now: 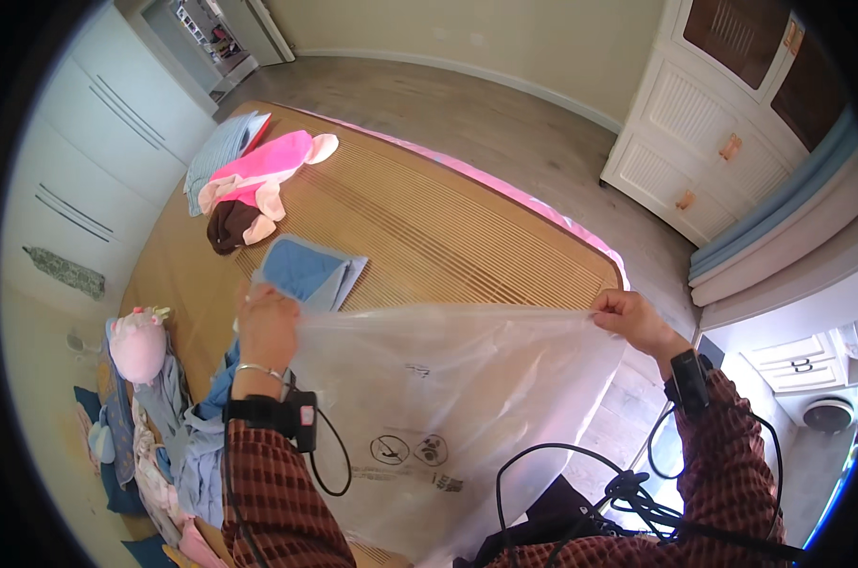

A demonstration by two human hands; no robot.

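Observation:
A large translucent plastic bag [467, 398] with dark printed marks is stretched out between my two hands. My left hand [268, 327] is closed on its upper left corner, a little smeared by motion. At the upper right corner, my right hand [629, 319] pinches the bag's edge between thumb and fingers. Just beyond my left hand a blue quilted cloth [308, 267] with grey edging lies folded on the bed mat. The bag hangs in front of me and covers the near part of the bed.
The bed has a brown woven mat [429, 237]. Towards its far end lie a pink plush toy [268, 166] and a striped pillow [222, 151]. Crumpled clothes [187, 445] and a round pink plush [138, 346] are at the left. A white cabinet [675, 133] stands at the far right.

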